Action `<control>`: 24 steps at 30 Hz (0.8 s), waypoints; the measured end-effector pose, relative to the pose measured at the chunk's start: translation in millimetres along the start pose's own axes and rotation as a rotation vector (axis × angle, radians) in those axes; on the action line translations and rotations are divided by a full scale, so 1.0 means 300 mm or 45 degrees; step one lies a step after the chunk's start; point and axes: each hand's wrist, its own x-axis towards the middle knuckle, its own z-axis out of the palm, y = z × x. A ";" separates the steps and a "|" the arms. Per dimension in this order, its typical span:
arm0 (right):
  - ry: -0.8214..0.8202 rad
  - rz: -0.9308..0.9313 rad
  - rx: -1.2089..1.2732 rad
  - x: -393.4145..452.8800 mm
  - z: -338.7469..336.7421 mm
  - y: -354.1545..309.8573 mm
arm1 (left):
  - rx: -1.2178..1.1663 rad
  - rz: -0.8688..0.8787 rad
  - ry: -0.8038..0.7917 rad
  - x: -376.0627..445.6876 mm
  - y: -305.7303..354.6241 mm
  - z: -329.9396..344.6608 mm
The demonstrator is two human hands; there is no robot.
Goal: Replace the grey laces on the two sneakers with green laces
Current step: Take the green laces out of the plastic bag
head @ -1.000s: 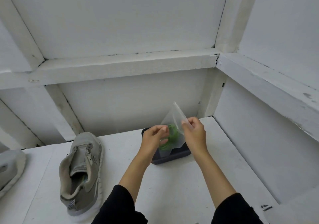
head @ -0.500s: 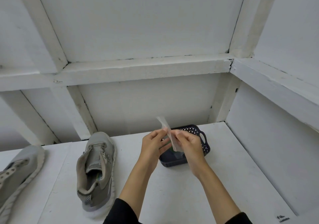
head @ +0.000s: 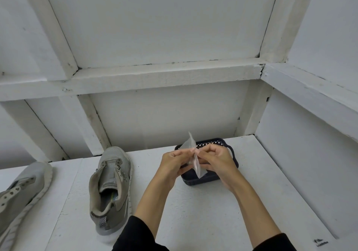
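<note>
Two grey sneakers without laces stand on the white table: one (head: 110,188) left of centre, toe pointing away, the other (head: 21,194) at the far left edge, partly cut off. My left hand (head: 174,163) and my right hand (head: 217,163) both pinch a small clear plastic bag (head: 194,160), held edge-on above a dark blue basket (head: 211,177). No green lace shows in the bag or in the hands; the hands hide the basket's inside.
White foam walls with beams close the table at the back and right (head: 290,154). The basket stands near the back right corner. Bare tabletop (head: 193,221) lies between my forearms and in front of the nearer sneaker.
A second ago green laces showed in the bag; now no green is visible. The bag has turned edge-on between my hands. The camera has shifted left, so both sneakers show more.
</note>
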 end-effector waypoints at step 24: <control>0.119 0.362 1.154 0.083 -0.085 0.024 | -0.498 -0.219 -0.098 0.087 0.019 -0.029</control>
